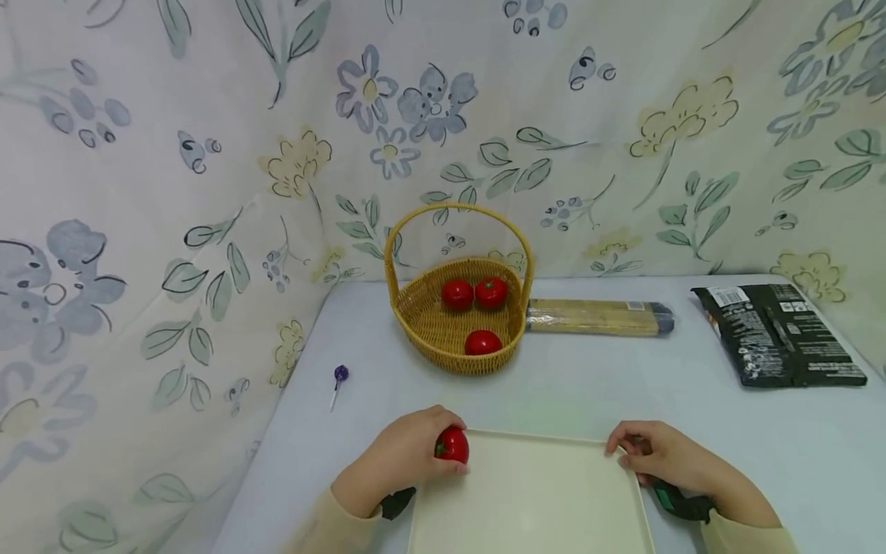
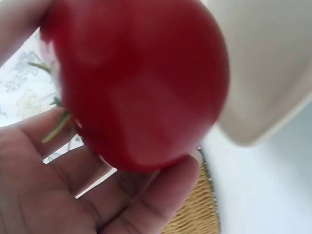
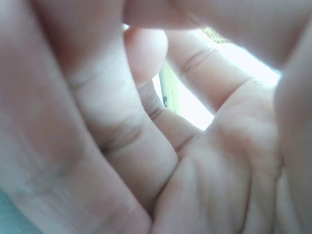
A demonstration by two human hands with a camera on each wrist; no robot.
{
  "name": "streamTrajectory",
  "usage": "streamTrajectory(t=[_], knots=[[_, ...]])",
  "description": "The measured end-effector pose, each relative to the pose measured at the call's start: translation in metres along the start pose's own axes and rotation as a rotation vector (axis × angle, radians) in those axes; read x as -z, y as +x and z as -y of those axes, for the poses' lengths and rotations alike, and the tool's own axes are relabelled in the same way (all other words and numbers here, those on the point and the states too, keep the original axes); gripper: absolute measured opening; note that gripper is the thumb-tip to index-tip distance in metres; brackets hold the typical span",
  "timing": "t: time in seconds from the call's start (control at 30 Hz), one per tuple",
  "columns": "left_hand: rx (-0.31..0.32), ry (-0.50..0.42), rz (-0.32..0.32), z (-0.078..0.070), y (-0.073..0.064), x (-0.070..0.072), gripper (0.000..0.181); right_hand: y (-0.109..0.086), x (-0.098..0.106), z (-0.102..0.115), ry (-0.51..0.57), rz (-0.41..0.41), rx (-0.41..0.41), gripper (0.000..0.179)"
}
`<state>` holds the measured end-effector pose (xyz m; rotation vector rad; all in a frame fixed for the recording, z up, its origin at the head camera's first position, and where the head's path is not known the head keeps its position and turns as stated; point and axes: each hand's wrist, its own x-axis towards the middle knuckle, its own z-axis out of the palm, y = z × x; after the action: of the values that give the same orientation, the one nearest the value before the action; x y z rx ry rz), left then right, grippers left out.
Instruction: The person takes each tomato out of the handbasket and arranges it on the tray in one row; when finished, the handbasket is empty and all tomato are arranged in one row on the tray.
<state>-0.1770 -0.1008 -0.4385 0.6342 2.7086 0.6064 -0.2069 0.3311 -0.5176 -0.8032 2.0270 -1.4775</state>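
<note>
A red tomato (image 1: 452, 445) with a green stem is held between the thumb and fingers of my left hand (image 1: 415, 446). It is over the far left corner of a cream tray (image 1: 540, 492). The left wrist view shows the tomato (image 2: 141, 83) close up, fingers of the left hand (image 2: 97, 180) curled beneath it. At the tray's far right corner, my right hand (image 1: 667, 458) grips the rim with thumb and curled fingers. Its palm and bent fingers (image 3: 122, 107) fill the right wrist view, hiding the contact.
Beyond the tray stands a wicker basket (image 1: 443, 358) with a tall handle and three tomatoes inside. A wrapped tan bundle (image 1: 591, 317) lies right of it. A black packet (image 1: 782, 335) is at the back right, a purple lollipop (image 1: 340, 375) at the left.
</note>
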Motion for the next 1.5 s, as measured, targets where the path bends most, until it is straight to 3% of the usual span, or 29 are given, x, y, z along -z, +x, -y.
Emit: streamTrajectory(t=[0.27, 0.43, 0.63, 0.73, 0.93, 1.13, 1.4, 1.5], knots=[[0.005, 0.148, -0.027, 0.004, -0.007, -0.019, 0.063, 0.000, 0.000, 0.000, 0.011, -0.004, -0.008, 0.012], [0.018, 0.208, -0.003, 0.002, -0.009, -0.022, 0.067, -0.001, 0.000, 0.002, 0.000, -0.014, -0.010, 0.012], [0.003, 0.225, 0.021, -0.005, -0.011, -0.014, 0.071, 0.000, 0.000, 0.004, 0.004, -0.013, -0.042, 0.011], [-0.019, 0.215, 0.001, -0.008, -0.006, -0.005, 0.066, 0.001, 0.000, 0.004, 0.003, -0.015, -0.050, 0.011], [-0.076, 0.156, -0.118, -0.009, 0.019, 0.017, 0.052, 0.001, 0.000, 0.004, 0.004, -0.017, -0.060, 0.011], [-0.104, 0.153, -0.219, -0.006, 0.054, 0.036, 0.047, -0.001, -0.001, 0.002, 0.016, -0.014, -0.048, 0.012], [-0.113, 0.193, -0.251, -0.004, 0.093, 0.067, 0.037, 0.000, -0.002, 0.003, 0.021, -0.020, -0.056, 0.012], [-0.113, 0.210, -0.229, -0.004, 0.107, 0.073, 0.037, -0.001, -0.002, 0.004, 0.017, -0.034, -0.049, 0.011]])
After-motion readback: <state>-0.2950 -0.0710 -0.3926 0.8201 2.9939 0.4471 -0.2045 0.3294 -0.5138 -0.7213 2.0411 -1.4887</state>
